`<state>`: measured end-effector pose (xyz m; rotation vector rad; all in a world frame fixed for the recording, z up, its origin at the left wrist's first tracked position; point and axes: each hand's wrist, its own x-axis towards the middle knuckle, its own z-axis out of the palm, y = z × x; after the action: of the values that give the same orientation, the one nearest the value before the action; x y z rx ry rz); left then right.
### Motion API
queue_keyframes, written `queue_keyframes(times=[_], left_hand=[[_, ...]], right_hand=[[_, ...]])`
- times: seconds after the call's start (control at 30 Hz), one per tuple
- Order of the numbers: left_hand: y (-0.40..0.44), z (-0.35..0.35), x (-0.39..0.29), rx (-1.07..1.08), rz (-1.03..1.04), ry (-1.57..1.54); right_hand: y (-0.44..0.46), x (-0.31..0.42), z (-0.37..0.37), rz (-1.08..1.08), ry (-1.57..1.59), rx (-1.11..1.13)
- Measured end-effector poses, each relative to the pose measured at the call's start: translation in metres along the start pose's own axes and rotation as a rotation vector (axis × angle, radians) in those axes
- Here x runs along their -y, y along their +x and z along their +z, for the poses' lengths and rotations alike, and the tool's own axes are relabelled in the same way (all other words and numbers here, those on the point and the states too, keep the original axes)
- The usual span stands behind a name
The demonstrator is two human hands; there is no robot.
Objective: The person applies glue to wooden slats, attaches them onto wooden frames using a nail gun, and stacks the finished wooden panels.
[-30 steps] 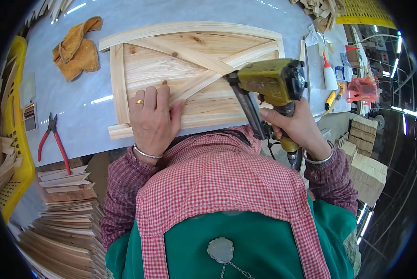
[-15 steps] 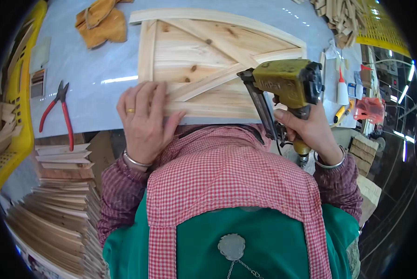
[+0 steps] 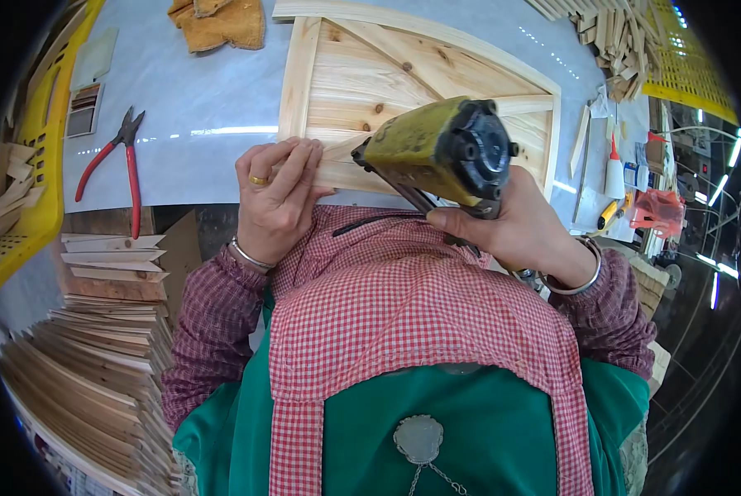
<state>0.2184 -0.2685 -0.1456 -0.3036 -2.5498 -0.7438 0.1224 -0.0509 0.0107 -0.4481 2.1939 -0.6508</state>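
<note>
In my right hand [image 3: 528, 223] is a yellow and black nail gun [image 3: 424, 149], its round end cap turned up toward me. The gun's nose points down-left over the near part of a pale wooden panel [image 3: 370, 74], close to my left hand; whether it touches the wood is hidden. The panel has a frame, diagonal strips and a curved far edge. My left hand [image 3: 279, 198] grips the panel's near left corner, fingers together on top and thumb at the near edge. Red-handled cutting pliers [image 3: 126, 157] lie to its left.
Orange work gloves [image 3: 222, 25] lie at the far left of the table [image 3: 188, 165]. Wood scraps [image 3: 619, 45] are piled at the back right, near a glue bottle [image 3: 614, 174] and a yellow-handled cutter [image 3: 608, 213]. Stacked wooden strips [image 3: 98, 388] stand lower left, below a yellow basket [image 3: 44, 182].
The nail gun has moved left toward my left hand and tilted so its end cap faces me. My left fingers have drawn together at the panel's corner. The view has shifted slightly.
</note>
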Motion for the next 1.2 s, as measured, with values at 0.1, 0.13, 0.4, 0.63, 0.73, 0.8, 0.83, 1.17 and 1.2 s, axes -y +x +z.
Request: queue_keyframes(times=[0.1,0.13,0.4,0.63,0.73,0.8,0.83,1.17,1.2], left_hand=[[-0.002,0.002,0.003,-0.012,0.002,0.0],[-0.002,0.003,0.003,-0.016,0.003,0.0],[0.011,-0.008,-0.014,0.074,-0.033,0.012],[0.089,0.018,-0.052,0.168,0.005,-0.092],[0.128,0.053,-0.059,0.16,0.105,-0.152],[0.141,0.074,-0.066,0.204,0.173,-0.126],[0.145,0.081,-0.068,0.226,0.209,-0.117],[0.143,0.099,-0.072,0.24,0.239,-0.159],[0.143,0.097,-0.074,0.243,0.235,-0.164]], right_hand=[[0.007,0.002,0.004,0.073,-0.04,0.046],[0.007,-0.001,0.006,0.044,-0.032,0.019],[-0.031,-0.027,-0.031,0.157,0.172,-0.128],[-0.083,-0.11,-0.074,0.346,0.441,-0.5],[-0.092,-0.126,-0.074,0.361,0.5,-0.607],[-0.098,-0.132,-0.072,0.378,0.507,-0.629],[-0.101,-0.134,-0.071,0.39,0.511,-0.642],[-0.101,-0.152,-0.089,0.385,0.573,-0.692],[-0.099,-0.154,-0.093,0.371,0.561,-0.675]])
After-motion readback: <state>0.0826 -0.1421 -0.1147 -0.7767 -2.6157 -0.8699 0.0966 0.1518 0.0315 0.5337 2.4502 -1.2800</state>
